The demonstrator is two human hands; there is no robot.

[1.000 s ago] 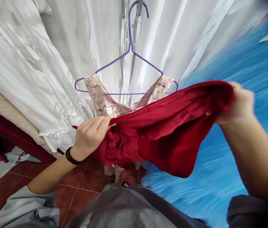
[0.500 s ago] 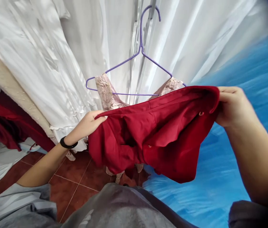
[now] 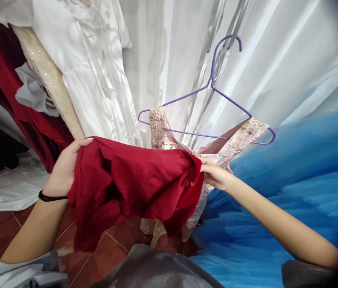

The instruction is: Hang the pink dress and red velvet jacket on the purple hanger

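A dark red garment [image 3: 139, 176] is stretched between my two hands; its exact kind does not show. My left hand [image 3: 67, 164] pinches its upper left corner, thumb along the top edge. At the other end my right hand [image 3: 215, 174] grips the right corner, where a small gold-coloured piece shows on the cloth. The lower part hangs in loose folds. Behind it, a pink patterned dress [image 3: 158, 128] hangs by its straps on a purple hanger [image 3: 212, 80], and the red cloth hides much of the dress.
White dresses [image 3: 97, 80] and a beaded cream garment [image 3: 49, 80] hang at left, beside more red clothing [image 3: 3, 72]. Blue tulle [image 3: 277, 192] fills the right side. White curtain-like cloth [image 3: 181, 52] hangs behind, above a red tiled floor [image 3: 111, 242].
Both hands have moved left with the red garment, uncovering more of the pink dress and the hanger's right end. The view has shifted left, so the hanger appears further right and lower.
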